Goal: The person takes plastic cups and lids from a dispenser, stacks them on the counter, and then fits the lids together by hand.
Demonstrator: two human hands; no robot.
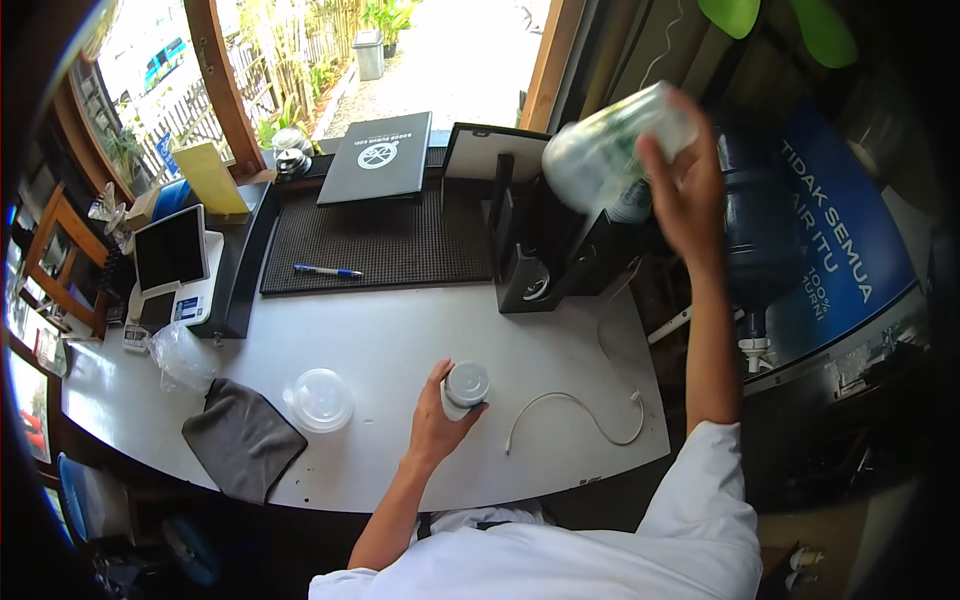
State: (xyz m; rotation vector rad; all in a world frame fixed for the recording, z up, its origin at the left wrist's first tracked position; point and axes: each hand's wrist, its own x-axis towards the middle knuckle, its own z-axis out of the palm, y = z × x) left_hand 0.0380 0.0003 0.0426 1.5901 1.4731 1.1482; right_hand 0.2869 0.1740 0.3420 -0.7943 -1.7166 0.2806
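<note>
My left hand is wrapped around a small round container with a grey top, close over the white counter. Raised at the upper right, my right hand grips a clear plastic container with green markings, smeared by motion. Left of my left hand rests a clear round plastic tub, with a grey cloth beside it. A white cable curls on the counter to the right of my left hand.
A blue pen lies on a black rubber mat. Behind it is a black folder. A tablet stand and crumpled plastic bag are at left. A black holder and water jug stand at right.
</note>
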